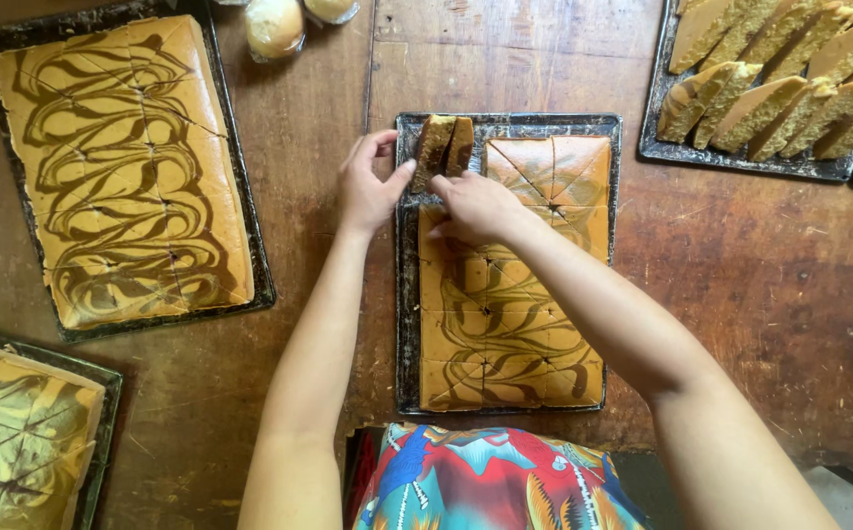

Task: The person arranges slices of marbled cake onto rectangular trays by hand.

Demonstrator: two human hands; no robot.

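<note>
A dark baking tray lies in front of me with a marbled brown-and-tan sheet cake cut into triangles. At its far left corner two cut pieces stand on edge. My left hand rests at the tray's left rim, its thumb against the nearer upright piece. My right hand reaches across the cake and its fingers press on a cut piece just below the upright ones.
A second tray of whole marbled cake lies at the left, a third at the lower left. At the far right a tray holds several slices stood on edge. Two wrapped buns sit at the top. The wooden table carries everything.
</note>
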